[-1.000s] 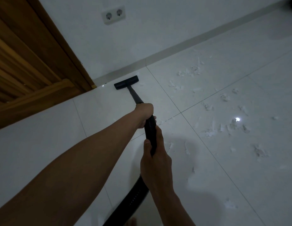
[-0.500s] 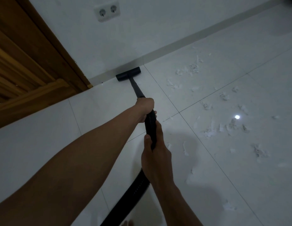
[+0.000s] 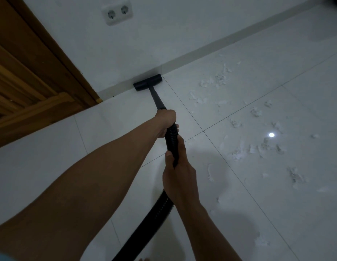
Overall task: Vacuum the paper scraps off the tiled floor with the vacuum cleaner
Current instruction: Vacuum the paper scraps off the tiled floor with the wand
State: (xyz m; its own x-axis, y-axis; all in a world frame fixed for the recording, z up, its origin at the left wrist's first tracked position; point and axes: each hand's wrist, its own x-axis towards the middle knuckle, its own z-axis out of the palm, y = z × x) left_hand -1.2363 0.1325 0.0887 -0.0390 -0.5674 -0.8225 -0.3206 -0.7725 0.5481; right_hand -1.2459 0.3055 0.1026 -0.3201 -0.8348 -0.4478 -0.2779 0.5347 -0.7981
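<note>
Vacuum wand [image 3: 157, 98] nozzle-first toward wall [image 3: 182, 31]

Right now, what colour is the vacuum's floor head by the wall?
Black: the floor head matches its tube; the head view shows it best, against the pale skirting.

Nothing written can be read here: no brand, label, number or sign shows clearly in the dim light. The black vacuum hose [image 3: 172, 142], gripped by the left hand [image 3: 165, 121] and the right hand [image 3: 180, 178], bears no legible mark, and neither does the white wall socket [image 3: 117, 13] far beyond the left hand
</note>
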